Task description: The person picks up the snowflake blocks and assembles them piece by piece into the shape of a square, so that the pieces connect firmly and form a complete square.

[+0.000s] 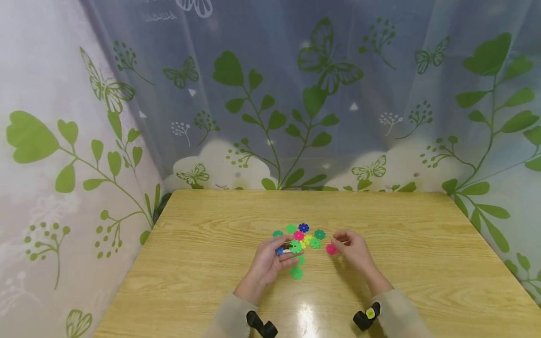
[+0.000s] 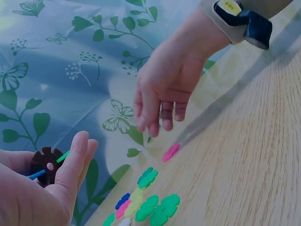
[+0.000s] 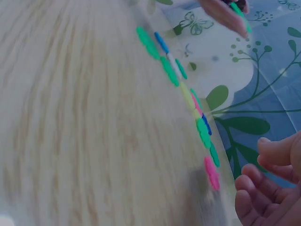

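Note:
My left hand (image 1: 267, 260) holds a small cluster of notched plastic snowflake discs between thumb and fingers. In the left wrist view, the cluster shows a dark brown disc (image 2: 41, 159) with a green disc (image 2: 62, 157) and a blue disc (image 2: 36, 175) slotted into its edge. To the right, my right hand (image 1: 356, 251) hovers over a pink disc (image 1: 331, 249) that lies on the table. Its fingers are loosely bent, and in both wrist views they stand apart from the pink disc with nothing held.
Several loose discs lie on the wooden table (image 1: 211, 272) between and beyond my hands, among them a dark blue disc (image 1: 303, 227), a second pink disc (image 1: 298, 235) and a near green disc (image 1: 297, 273). A patterned curtain (image 1: 262, 141) hangs behind the table's far edge.

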A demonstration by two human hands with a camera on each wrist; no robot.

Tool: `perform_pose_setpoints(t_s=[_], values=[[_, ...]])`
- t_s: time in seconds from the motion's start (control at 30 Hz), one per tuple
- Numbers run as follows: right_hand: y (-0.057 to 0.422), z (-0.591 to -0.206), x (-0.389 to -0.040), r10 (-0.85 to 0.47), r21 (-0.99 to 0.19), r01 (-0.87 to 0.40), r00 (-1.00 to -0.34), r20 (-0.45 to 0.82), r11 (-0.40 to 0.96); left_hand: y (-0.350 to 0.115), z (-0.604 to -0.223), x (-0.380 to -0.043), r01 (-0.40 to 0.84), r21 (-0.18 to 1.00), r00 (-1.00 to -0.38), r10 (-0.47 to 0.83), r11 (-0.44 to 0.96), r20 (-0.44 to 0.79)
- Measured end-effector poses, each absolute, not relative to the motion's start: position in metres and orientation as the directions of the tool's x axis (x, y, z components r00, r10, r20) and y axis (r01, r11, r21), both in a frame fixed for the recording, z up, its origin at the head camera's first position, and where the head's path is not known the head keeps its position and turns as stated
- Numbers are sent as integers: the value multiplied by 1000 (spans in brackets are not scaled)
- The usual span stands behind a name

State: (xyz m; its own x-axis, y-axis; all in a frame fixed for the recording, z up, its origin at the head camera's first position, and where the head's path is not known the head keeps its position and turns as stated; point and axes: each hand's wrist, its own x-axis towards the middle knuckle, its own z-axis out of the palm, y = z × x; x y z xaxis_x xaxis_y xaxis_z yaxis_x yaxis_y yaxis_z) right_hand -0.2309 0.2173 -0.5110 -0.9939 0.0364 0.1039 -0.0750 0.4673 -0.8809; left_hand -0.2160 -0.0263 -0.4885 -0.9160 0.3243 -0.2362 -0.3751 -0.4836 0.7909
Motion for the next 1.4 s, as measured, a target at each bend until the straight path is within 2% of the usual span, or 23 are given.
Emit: perform_pose_setpoints(t_s=[0.43,0.63,0.83,1.1,1.4], values=[[216,-521,-239,-65,-594,-110,-993,97,797,-27,-488,-215,-362,795,-922,314,-487,-228],[213,-524,-241,-79,-515,-114,-993,89,850,-28,-488,-215,-368,789,-921,309,-492,-237],[213,-524,-242,-78,-524,-118,-992,98,844,-29,-489,-215,-366,782,-924,299,-504,-240],[213,-525,-238,-79,-637,-94,-996,52,765,-28,-488,-215,-392,762,-917,289,-516,-276],[204,-510,-228,-77,-744,-134,-991,110,655,-26,-487,-216,-382,778,-919,298,-499,-259]])
